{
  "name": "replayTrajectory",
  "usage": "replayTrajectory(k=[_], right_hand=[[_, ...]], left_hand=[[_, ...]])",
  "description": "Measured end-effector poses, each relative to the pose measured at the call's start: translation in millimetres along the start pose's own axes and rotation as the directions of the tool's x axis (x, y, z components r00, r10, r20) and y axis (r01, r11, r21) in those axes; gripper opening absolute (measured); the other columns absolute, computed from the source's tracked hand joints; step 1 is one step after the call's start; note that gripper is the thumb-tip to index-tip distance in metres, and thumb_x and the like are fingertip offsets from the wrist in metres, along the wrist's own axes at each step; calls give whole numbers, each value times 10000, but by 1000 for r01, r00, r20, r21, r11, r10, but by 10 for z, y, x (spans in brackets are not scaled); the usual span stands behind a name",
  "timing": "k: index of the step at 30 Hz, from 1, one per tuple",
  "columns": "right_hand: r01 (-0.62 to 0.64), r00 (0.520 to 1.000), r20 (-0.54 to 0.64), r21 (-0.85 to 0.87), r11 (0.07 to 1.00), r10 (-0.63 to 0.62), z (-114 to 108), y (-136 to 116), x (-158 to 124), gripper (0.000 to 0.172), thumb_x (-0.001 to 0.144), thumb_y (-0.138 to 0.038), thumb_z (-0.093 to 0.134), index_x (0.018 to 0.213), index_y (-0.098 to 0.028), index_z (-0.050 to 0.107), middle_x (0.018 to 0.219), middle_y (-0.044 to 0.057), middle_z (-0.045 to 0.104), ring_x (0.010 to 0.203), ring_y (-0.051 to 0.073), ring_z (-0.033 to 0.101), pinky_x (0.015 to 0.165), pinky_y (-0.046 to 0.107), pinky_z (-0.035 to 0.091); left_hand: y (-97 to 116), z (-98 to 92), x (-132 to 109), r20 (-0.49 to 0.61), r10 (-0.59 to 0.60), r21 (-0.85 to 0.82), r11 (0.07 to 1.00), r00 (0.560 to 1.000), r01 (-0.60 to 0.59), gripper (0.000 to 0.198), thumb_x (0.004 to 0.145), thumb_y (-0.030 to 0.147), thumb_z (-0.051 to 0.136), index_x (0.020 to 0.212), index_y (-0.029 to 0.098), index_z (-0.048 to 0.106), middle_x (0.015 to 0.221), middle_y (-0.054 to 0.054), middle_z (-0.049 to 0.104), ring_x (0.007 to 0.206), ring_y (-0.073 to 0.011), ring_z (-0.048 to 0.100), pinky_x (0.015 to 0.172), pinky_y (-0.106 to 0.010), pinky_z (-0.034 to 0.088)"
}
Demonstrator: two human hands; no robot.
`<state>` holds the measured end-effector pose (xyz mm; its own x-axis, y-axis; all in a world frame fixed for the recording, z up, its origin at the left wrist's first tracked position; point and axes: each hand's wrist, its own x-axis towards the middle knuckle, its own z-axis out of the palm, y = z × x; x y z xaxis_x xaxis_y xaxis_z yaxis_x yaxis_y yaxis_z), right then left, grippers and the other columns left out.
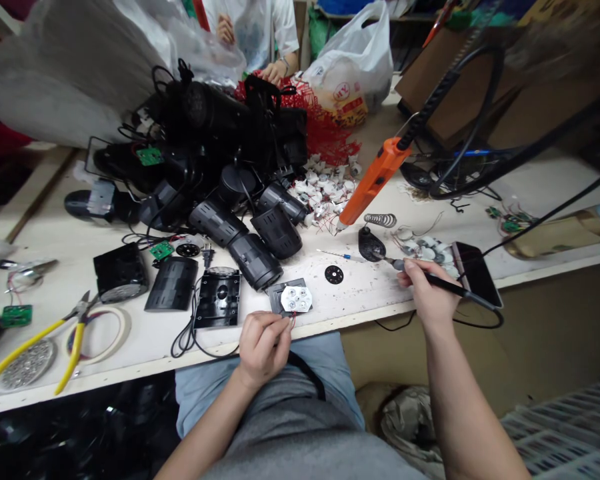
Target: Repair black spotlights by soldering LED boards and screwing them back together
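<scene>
The left hand [265, 343] is at the near edge of the worktop [353, 297], its thumb and forefinger pinched together beside the thin red wires [294, 316] of an octagonal LED board [297, 299]. Whether the wires are caught between those fingertips is too small to tell. The LED board, with four clear lenses, lies on a dark square plate [279, 297] just in front of this hand.

The right hand [430, 290] has its fingers closed around the black handle of a soldering iron [447, 283], pen-fashion, with the tip pointing left at a small dark dish [371, 245]; contact between the two is unclear. A coil spring [380, 220] is just beyond the dish, and small white parts [425, 248] and a smartphone [477, 273] lie near the right hand.

Between the hands is a perforated black disc [334, 275]. An orange electric screwdriver [373, 183] slants above the worktop. Left of the LED board are an open black housing [217, 300], a tape roll [100, 333] and yellow-handled pliers [75, 353].
</scene>
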<state>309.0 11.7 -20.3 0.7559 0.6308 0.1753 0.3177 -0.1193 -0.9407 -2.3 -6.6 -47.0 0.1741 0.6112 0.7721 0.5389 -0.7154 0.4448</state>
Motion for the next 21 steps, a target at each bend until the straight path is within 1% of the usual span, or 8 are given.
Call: replayTrajectory(k=[4,7,12,16,21], right_hand=[[-23,1000,-19,32,999,23,-4,76,22,313,704,-480,782,747,-177,714,573,13,670,467,165,599,510,311,512],[-57,998,-23,74,996,58,-4,171,47,332,717,-502,760,725,-177,696,564,9,662,457,157,583,499,303,501],[-85,996,-26,129,988,89,-9,278,61,328,716,-495,746,758,-172,701,560,2,644,465,152,576,496,300,503],[-63,998,-12,110,992,65,-27,259,26,303,705,-454,750,797,-166,729,607,11,669,506,162,609,532,310,515],[6,1000,9,22,1000,-6,-48,146,-40,283,695,-410,749,847,-171,768,643,20,691,537,174,623,574,332,526]], left_hand=[[-7,2,-10,1,1,1,1000,1000,-1,153,889,63,666,991,176,655,835,-41,643,780,-165,620,716,-301,550],[-12,4,-11,2,3,-3,1000,1000,-3,154,885,61,671,988,174,655,839,-42,644,781,-167,620,719,-299,549],[-13,4,-8,1,10,-10,1000,1000,-10,166,873,42,678,987,161,655,844,-44,637,787,-163,614,720,-292,549],[-16,7,-13,1,5,-8,1000,1000,-5,178,875,49,675,998,176,655,848,-39,637,785,-162,617,715,-294,554],[-19,9,-22,11,8,-11,1000,1000,-8,172,878,49,669,999,170,654,849,-42,640,787,-163,613,719,-296,553]])
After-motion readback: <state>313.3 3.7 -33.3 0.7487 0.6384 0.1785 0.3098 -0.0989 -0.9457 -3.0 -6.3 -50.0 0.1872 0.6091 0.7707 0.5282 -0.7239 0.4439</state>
